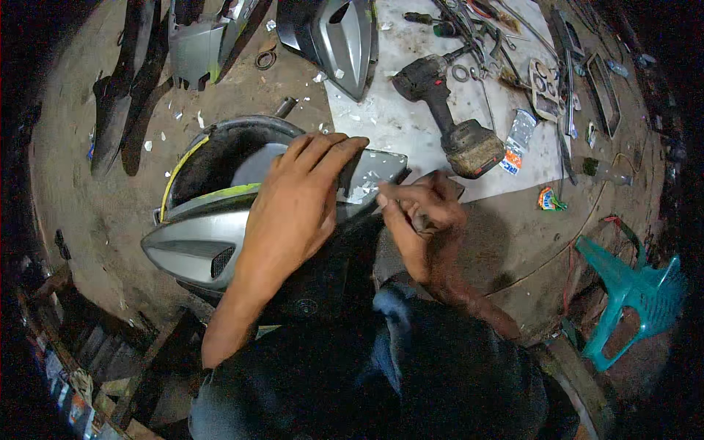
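Note:
A silver and black motorcycle body panel (192, 246), pointed at its left end, lies across my lap area. White flaked patches show on its grey right end. My left hand (297, 194) lies over the panel's middle and grips it, its fingers bent across the upper edge and its thumb hidden. At the flaked right end, my right hand (425, 220) is closed in a pinch, thumb and index fingertip touching the panel's edge. Whatever those fingers hold is too small or hidden to make out. Beyond the knuckles shows a dark flat piece (449, 183); whether it is held is unclear.
A black round tub (192, 158) stands behind the panel. Farther off lie more body panels (345, 44), a cordless impact driver (447, 110) on a white sheet (396, 139), and several hand tools (477, 44). A teal plastic piece (623, 293) is at right.

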A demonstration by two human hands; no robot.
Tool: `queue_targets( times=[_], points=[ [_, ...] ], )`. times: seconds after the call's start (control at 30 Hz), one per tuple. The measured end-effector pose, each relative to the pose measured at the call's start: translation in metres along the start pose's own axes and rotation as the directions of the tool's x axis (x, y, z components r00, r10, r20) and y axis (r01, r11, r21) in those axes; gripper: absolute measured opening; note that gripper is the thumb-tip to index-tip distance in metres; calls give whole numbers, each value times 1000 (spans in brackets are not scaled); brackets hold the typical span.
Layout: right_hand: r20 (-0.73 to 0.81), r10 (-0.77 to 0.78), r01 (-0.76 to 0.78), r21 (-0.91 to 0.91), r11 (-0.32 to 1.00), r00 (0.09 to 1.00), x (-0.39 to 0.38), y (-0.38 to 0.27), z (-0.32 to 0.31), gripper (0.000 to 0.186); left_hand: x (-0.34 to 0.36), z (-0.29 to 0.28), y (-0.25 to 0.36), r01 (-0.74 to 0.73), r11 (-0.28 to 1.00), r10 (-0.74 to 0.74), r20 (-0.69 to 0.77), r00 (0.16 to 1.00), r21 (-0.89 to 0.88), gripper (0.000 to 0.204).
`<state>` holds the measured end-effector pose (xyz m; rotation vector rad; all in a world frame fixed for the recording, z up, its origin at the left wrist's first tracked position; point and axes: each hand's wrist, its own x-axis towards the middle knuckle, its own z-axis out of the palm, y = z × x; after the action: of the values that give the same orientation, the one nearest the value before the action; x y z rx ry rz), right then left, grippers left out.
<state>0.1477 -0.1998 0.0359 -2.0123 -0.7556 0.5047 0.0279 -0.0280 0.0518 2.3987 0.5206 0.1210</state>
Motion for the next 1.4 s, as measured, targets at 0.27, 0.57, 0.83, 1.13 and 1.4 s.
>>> queue_targets(
  times=[0.27, 0.57, 0.83, 1.13, 1.4],
  points=[
    [53, 305, -304, 351, 886, 951, 8, 4, -1, 16, 1, 2, 0, 8, 1000, -8, 2, 1000, -8, 56],
    [226, 186, -273, 459, 846, 956, 17, 26, -10, 25, 0, -1, 7, 0, 999, 0, 3, 1000, 35, 48],
    [-65, 205, -146, 500, 854, 977, 38, 74, -13, 21, 6, 4, 14, 98, 993, -99, 17, 995, 70, 68],
    [87, -105, 114, -103, 988, 991, 24, 153, 38, 40, 15, 9, 11, 83, 997, -83, 30, 996, 0, 58],
    [193, 92, -96, 15, 995, 977, 32, 161, 50, 29, 10, 12, 5, 6, 1000, -5, -31, 1000, 26, 46]
  ],
)
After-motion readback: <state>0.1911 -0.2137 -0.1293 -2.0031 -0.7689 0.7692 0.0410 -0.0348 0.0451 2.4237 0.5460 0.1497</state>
